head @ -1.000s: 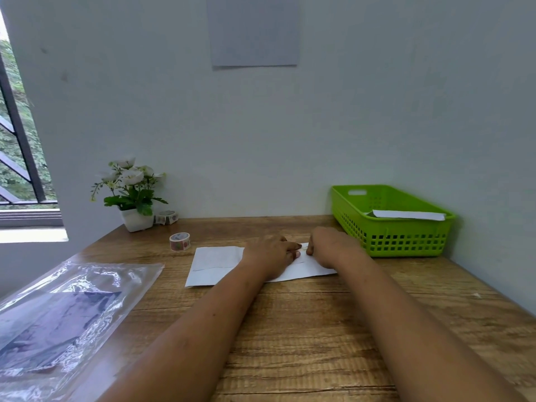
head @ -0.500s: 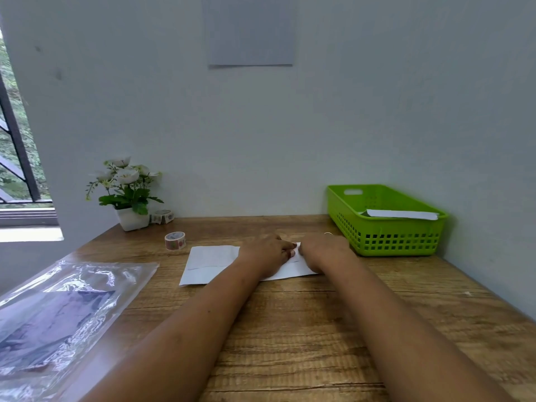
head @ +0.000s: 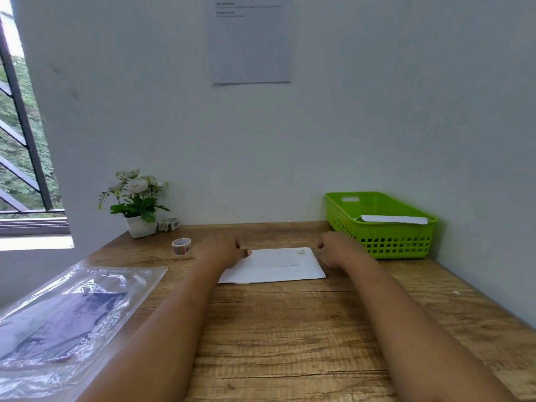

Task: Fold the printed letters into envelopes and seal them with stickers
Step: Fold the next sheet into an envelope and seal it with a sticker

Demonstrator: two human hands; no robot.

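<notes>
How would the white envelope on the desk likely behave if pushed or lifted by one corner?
The envelope looks thin and flat, so it is probably light and bendy, sagging when lifted. On the wooden desk it would likely slide rather than catch.

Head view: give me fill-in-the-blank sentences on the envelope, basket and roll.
The envelope bears a small ___ near its far right corner. The basket holding white paper is ___. The roll stands ___ of the left hand.
Missing: sticker; green; left.

Wooden table (head: 290,329), envelope (head: 275,266), basket (head: 383,242), sticker roll (head: 181,246)
</notes>
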